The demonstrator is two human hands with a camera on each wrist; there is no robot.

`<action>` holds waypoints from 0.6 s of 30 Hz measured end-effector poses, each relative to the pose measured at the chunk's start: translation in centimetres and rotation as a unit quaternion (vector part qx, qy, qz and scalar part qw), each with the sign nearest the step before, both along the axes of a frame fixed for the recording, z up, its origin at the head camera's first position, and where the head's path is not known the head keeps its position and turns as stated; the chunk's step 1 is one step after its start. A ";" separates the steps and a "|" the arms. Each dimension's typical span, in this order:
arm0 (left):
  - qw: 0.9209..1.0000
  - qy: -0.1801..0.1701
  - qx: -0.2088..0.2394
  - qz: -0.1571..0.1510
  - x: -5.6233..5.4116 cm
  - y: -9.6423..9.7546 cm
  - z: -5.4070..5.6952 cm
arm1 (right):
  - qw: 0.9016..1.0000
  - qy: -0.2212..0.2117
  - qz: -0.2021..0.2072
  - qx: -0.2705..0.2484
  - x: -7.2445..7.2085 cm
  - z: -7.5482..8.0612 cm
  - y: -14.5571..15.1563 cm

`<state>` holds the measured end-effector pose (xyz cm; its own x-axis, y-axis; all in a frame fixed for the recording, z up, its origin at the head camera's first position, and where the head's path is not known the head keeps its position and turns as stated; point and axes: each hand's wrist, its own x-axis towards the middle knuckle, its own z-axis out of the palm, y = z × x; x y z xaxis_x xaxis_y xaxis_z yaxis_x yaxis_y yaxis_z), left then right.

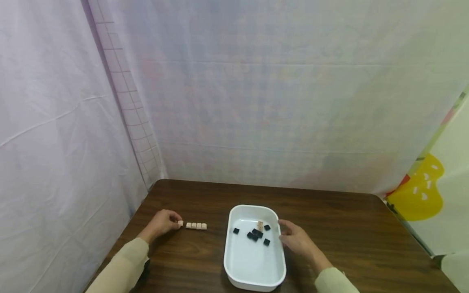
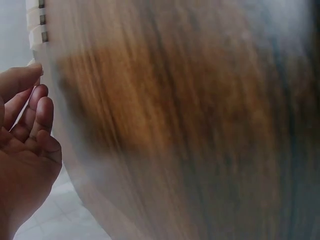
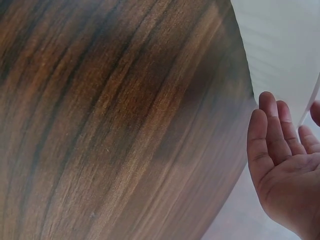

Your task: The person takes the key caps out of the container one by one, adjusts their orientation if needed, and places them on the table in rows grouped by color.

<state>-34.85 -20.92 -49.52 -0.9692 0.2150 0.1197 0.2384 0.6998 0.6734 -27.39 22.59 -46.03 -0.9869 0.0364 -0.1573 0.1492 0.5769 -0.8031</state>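
Note:
Between thumb and fingertips, my left hand [image 1: 163, 223] pinches a small cream keycap-like block [image 1: 180, 223] at the left of the table. Just right of it, several similar cream blocks [image 1: 196, 226] stand side by side in a short row. In the left wrist view, the fingers hide most of the pinched block. My right hand [image 1: 296, 239] is at the right rim of a white rectangular tray [image 1: 229, 260], its fingers fairly straight in the right wrist view. Inside the tray lie several small black square pieces [image 1: 266, 242] and a small tan cluster [image 1: 260, 225].
The dark wood-grain table [image 1: 329, 215] has rounded far corners. Pale curtains [image 1: 256, 101] hang behind it and along the left side. Beyond the right edge is a yellow shape [image 1: 417, 195] on a pale surface.

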 end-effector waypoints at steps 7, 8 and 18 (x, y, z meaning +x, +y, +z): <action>1.000 -0.018 -0.007 -0.002 0.1 0.4 -0.3 | 1.000 -0.006 0.000 -0.004 0.0 0.0 -0.1; 1.000 -0.016 -0.011 -0.004 0.1 0.5 -0.3 | 1.000 -0.005 0.000 -0.004 0.0 0.0 -0.1; 1.000 -0.011 -0.002 -0.008 -0.1 0.9 -0.5 | 1.000 -0.018 -0.005 -0.011 0.1 0.0 0.0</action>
